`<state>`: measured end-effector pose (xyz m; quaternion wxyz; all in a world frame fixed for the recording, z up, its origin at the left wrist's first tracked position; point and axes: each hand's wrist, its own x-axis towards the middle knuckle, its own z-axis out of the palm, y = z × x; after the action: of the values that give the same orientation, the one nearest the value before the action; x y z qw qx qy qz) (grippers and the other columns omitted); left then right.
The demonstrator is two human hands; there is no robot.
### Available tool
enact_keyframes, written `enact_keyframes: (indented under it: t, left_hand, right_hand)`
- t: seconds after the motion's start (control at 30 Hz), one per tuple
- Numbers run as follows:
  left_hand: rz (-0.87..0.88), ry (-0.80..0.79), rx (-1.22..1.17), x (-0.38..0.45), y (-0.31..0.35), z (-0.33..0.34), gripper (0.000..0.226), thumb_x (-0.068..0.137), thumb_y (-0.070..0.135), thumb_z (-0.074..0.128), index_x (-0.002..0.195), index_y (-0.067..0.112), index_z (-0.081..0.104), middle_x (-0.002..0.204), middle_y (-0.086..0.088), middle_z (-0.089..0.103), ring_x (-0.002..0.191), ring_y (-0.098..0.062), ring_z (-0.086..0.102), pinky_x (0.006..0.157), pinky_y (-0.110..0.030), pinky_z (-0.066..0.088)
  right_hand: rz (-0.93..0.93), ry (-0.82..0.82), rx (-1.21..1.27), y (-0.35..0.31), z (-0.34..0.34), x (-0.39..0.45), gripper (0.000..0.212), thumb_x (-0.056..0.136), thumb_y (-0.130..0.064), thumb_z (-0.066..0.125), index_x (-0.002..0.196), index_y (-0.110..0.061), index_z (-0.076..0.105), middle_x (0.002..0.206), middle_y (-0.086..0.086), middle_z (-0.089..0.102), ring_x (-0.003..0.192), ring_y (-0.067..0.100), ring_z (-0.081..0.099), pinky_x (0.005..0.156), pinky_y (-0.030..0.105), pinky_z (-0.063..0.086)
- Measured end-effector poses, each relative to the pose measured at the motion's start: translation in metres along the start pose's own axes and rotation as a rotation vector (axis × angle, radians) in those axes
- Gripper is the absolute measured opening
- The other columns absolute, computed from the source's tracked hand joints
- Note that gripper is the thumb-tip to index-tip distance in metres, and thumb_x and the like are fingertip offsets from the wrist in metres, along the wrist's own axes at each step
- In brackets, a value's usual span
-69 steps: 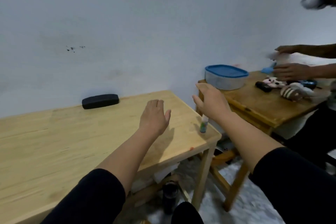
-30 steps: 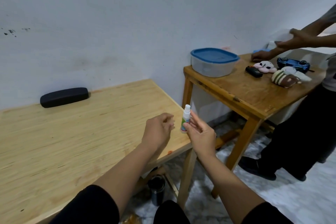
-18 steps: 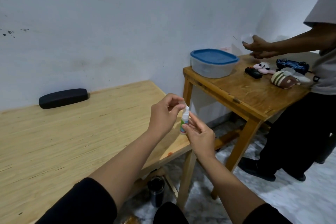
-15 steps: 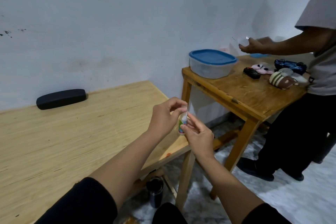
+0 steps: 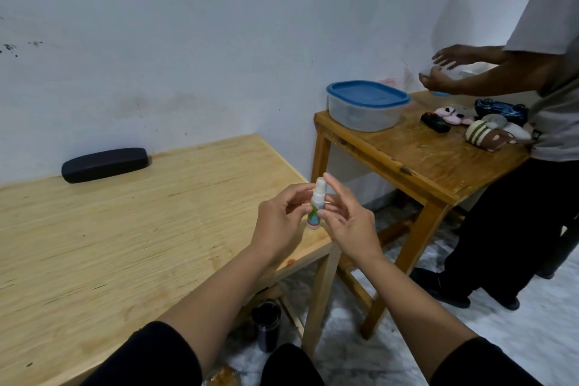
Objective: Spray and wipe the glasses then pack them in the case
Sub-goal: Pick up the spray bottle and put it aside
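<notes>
Spray bottle (image 5: 315, 209) upright between both hands

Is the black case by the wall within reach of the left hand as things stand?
Probably yes. The left hand is occupied steadying the spray bottle, but bare table top lies between it and the case, with nothing in the way.

Dim, bluish, even light; soft faint shadows; wide-angle bending at the edges; mild blur
</notes>
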<state>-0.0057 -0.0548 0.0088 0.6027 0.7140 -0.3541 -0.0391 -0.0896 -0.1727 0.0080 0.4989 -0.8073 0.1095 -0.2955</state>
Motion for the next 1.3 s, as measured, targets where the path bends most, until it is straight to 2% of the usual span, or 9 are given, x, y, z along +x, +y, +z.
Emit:
enact_keyframes:
  t: [0.13, 0.27, 0.43, 0.57, 0.73, 0.83, 0.93, 1.1, 1.3]
  left_hand:
    - [-0.002, 0.047, -0.041, -0.003, -0.002, 0.004, 0.041, 0.083, 0.0, 0.063, 0.114, 0.027, 0.063, 0.101, 0.006, 0.071, 0.096, 0.002, 0.065, 0.084, -0.015, 0.051]
    - [-0.022, 0.067, -0.067, -0.004, -0.004, 0.006, 0.041, 0.083, 0.002, 0.063, 0.115, 0.028, 0.064, 0.101, 0.007, 0.071, 0.096, 0.003, 0.064, 0.084, -0.012, 0.05]
    - [-0.008, 0.08, -0.073, -0.005, -0.006, 0.007, 0.041, 0.082, 0.0, 0.064, 0.115, 0.025, 0.065, 0.1, 0.017, 0.068, 0.096, 0.006, 0.064, 0.083, -0.009, 0.048]
    - [-0.017, 0.079, -0.072, -0.004, -0.008, 0.007, 0.04, 0.082, 0.0, 0.063, 0.115, 0.023, 0.065, 0.101, 0.013, 0.068, 0.095, 0.005, 0.064, 0.085, -0.011, 0.049]
    - [-0.025, 0.07, -0.012, -0.004, -0.009, 0.005, 0.036, 0.087, 0.006, 0.059, 0.116, 0.028, 0.064, 0.106, 0.017, 0.067, 0.099, 0.006, 0.062, 0.086, -0.01, 0.048]
    - [-0.027, 0.084, 0.041, -0.004, -0.005, -0.001, 0.032, 0.09, 0.01, 0.055, 0.114, 0.028, 0.064, 0.107, 0.014, 0.069, 0.098, 0.005, 0.061, 0.082, -0.007, 0.047]
    - [-0.067, 0.143, 0.155, 0.0, -0.001, -0.016, 0.025, 0.092, 0.016, 0.053, 0.114, 0.024, 0.064, 0.111, 0.009, 0.067, 0.101, -0.002, 0.06, 0.078, -0.003, 0.04]
    - [-0.164, 0.178, 0.511, 0.018, -0.016, -0.066, 0.036, 0.096, 0.028, 0.045, 0.128, 0.015, 0.053, 0.132, -0.006, 0.056, 0.124, -0.021, 0.048, 0.1, -0.026, 0.034]
    - [-0.348, 0.182, 0.785, 0.02, -0.038, -0.151, 0.044, 0.098, 0.026, 0.036, 0.137, 0.006, 0.038, 0.141, -0.014, 0.041, 0.132, -0.026, 0.035, 0.107, -0.033, 0.029]
  right_hand:
    - [-0.03, -0.032, -0.071, -0.001, -0.003, 0.003, 0.066, 0.081, 0.005, 0.064, 0.126, -0.039, 0.042, 0.116, 0.0, 0.06, 0.093, -0.017, 0.059, 0.085, 0.004, 0.044]
    - [0.008, -0.058, -0.057, -0.001, -0.001, 0.006, 0.068, 0.081, 0.004, 0.064, 0.121, -0.047, 0.042, 0.113, 0.001, 0.062, 0.091, -0.017, 0.06, 0.082, 0.003, 0.045]
    - [0.024, -0.027, -0.055, 0.001, 0.004, 0.006, 0.061, 0.081, 0.003, 0.063, 0.125, -0.037, 0.048, 0.106, 0.003, 0.068, 0.092, -0.012, 0.062, 0.08, 0.003, 0.045]
    - [0.022, 0.02, -0.038, -0.001, 0.009, 0.003, 0.058, 0.081, 0.007, 0.062, 0.126, -0.029, 0.051, 0.104, 0.004, 0.068, 0.093, -0.013, 0.061, 0.08, 0.002, 0.044]
    - [0.037, 0.025, -0.037, -0.002, 0.011, 0.003, 0.059, 0.079, 0.006, 0.064, 0.127, -0.027, 0.052, 0.105, 0.004, 0.069, 0.093, -0.009, 0.063, 0.08, 0.003, 0.045]
    - [0.05, 0.015, -0.037, -0.006, 0.016, 0.007, 0.059, 0.079, 0.002, 0.066, 0.126, -0.031, 0.052, 0.1, -0.001, 0.069, 0.089, -0.008, 0.065, 0.077, 0.004, 0.047]
    - [0.058, 0.008, -0.024, -0.015, 0.027, 0.012, 0.061, 0.081, -0.001, 0.066, 0.125, -0.038, 0.049, 0.092, -0.01, 0.065, 0.084, -0.012, 0.063, 0.072, 0.003, 0.046]
    - [0.034, -0.009, -0.008, -0.037, 0.052, 0.033, 0.062, 0.08, -0.005, 0.068, 0.129, -0.037, 0.046, 0.099, -0.002, 0.065, 0.085, -0.002, 0.063, 0.073, 0.003, 0.047]
    - [-0.01, -0.011, -0.005, -0.06, 0.097, 0.066, 0.065, 0.078, -0.005, 0.07, 0.128, -0.039, 0.047, 0.098, -0.001, 0.064, 0.083, 0.0, 0.064, 0.08, 0.014, 0.052]
